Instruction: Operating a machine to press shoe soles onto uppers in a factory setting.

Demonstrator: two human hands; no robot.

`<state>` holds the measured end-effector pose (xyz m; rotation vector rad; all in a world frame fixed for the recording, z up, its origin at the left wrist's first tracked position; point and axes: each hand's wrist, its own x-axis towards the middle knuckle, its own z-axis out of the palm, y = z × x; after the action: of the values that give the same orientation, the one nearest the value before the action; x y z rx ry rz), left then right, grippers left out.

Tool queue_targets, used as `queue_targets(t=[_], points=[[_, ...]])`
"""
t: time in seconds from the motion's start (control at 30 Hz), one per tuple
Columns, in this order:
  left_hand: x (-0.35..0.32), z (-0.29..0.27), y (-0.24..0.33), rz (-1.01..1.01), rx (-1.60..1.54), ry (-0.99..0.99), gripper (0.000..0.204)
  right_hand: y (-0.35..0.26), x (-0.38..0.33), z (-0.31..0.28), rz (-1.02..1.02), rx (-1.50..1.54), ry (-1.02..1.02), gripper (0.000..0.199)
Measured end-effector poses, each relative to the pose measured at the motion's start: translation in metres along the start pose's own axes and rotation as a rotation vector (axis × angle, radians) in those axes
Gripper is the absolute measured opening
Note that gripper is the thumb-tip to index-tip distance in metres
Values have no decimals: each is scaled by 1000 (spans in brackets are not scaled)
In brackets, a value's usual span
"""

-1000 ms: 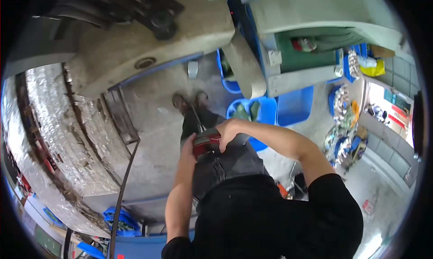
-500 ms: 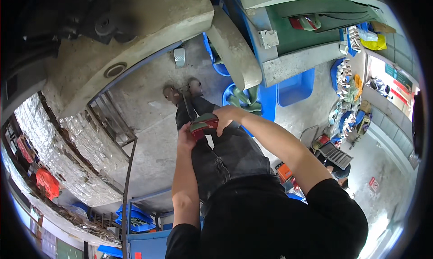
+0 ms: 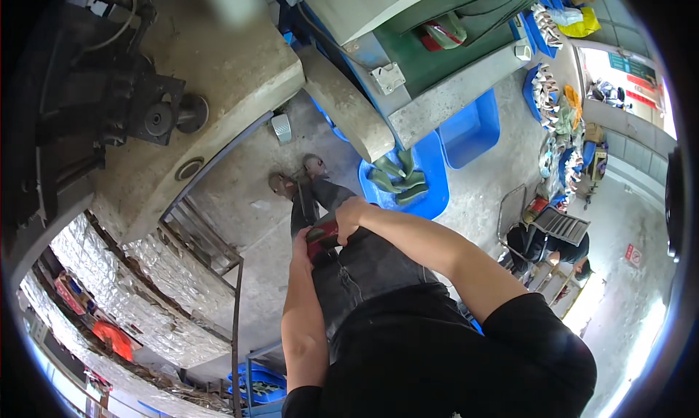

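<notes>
Both my hands hold a red and green shoe piece point(image 3: 322, 236) low in front of my thighs. My left hand point(image 3: 300, 246) grips its left end, with the fingers mostly hidden. My right hand point(image 3: 351, 218) is closed over the right end, its back turned up and covering part of the piece. A similar red and green shoe piece point(image 3: 445, 33) lies on the green conveyor belt point(image 3: 422, 68) ahead to the right. Several green shoe lasts point(image 3: 408, 179) lie in a blue tub point(image 3: 435, 199) on the floor, beyond my right forearm.
A dark machine point(image 3: 145, 112) stands on a worn bench point(image 3: 247, 83) at the far left. Below it is a metal foot pedal point(image 3: 281, 128). Foil-covered shelving point(image 3: 138, 294) runs along the left. Another blue tub point(image 3: 477, 130) sits by the conveyor. Another person point(image 3: 568, 252) is at the right.
My view has shifted, bringing more of the machine, the blue tub and the other person into sight. My right hand now covers more of the shoe piece, which stays held in both hands.
</notes>
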<state>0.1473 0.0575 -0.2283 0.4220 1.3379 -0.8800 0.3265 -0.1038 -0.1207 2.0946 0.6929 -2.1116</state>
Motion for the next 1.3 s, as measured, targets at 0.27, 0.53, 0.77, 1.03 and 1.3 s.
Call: queue_targets(t=[0.27, 0.53, 0.77, 1.03, 1.3], points=[[-19, -8, 5, -74, 107, -95, 44, -38, -42, 4, 108, 34, 13, 69], [-27, -12, -7, -15, 266, -180, 46, -46, -53, 45, 139, 102, 130, 53], [10, -11, -44, -98, 194, -233, 50, -20, -70, 95, 0, 274, 147, 39], [166, 125, -77, -234, 428, -408, 50, 135, -22, 141, 206, 298, 281, 53], [-15, 169, -74, 24, 391, -567, 62, 164, -135, 113, -37, 360, 341, 47]])
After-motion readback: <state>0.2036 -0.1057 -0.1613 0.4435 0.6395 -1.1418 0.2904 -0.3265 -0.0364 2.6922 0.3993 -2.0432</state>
